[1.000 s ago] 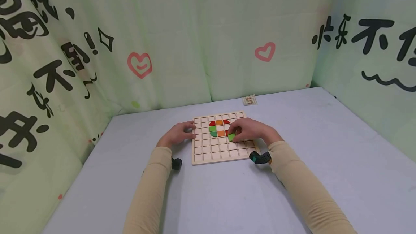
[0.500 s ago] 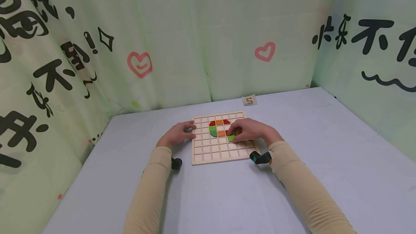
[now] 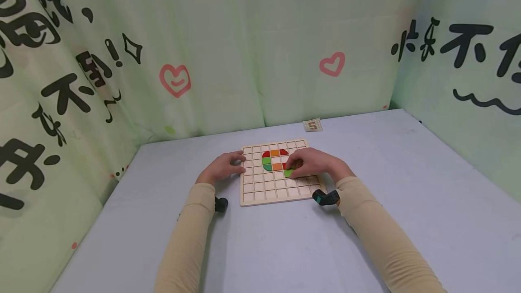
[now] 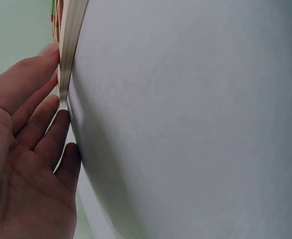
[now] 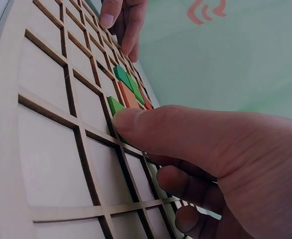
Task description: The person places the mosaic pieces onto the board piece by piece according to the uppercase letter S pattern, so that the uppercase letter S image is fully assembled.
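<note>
A wooden grid board [image 3: 260, 193] lies on the table. My right hand [image 3: 315, 162] pinches a light green tile [image 3: 288, 173] low in a cell of it; in the right wrist view the thumb lies on this tile [image 5: 114, 104], and the other fingers are partly hidden. Around it sit an orange tile [image 3: 277, 167], a dark green rounded tile [image 3: 267, 167], another light green tile [image 3: 266, 160] and a row of red and orange tiles [image 3: 274, 153]. My left hand [image 3: 221, 167] touches the board's left edge with loosely extended thumb and fingers, seen closer in the left wrist view.
A small card [image 3: 312, 125] with a brown pattern on a grid lies near the table's back edge. The white-covered table [image 3: 260, 248] extends around the board. Pale green curtains [image 3: 252, 49] with black writing and pink hearts hang behind and at both sides.
The light green tile under my right hand has shifted slightly left and settled lower toward the board. The left hand and the board have stayed in place.
</note>
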Demonstrator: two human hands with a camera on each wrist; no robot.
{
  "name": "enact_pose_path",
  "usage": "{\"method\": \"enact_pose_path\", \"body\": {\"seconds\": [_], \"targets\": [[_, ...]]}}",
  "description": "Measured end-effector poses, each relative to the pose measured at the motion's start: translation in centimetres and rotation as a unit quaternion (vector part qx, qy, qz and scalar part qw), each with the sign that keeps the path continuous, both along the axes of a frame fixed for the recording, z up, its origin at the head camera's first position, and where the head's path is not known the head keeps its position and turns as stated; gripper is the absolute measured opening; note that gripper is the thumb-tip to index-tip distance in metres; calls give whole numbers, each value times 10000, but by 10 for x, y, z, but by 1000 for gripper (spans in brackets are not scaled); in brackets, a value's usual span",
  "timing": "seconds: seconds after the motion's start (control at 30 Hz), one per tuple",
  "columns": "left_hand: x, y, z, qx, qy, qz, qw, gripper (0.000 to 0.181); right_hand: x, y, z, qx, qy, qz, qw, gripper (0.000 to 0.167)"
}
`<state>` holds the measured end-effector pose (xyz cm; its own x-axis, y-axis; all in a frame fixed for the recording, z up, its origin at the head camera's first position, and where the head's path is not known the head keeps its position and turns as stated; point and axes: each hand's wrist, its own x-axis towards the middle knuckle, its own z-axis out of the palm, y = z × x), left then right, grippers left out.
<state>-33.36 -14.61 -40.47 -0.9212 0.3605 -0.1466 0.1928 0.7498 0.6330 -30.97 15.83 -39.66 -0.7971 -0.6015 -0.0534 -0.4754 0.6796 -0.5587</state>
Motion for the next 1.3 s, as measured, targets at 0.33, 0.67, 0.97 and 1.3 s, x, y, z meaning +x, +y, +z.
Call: {"method": "enact_pose_path", "body": {"seconds": [0.33,0.67,0.97,1.3], "targets": [[1,1,1,29,-44,39,10000,43,-1,0,0,8,-66,-82,9999,20],[1,1,2,11,-57,30,10000,43,-3,0,-2,40,-51,-131,9999,20],[1,1,2,52,-54,57,10000,43,-3,3,2,-29,-188,-218,9996,21],[0,2,1,26,-89,88,9999,43,-3,9,5,55,-361,-550,9978,21]]}}
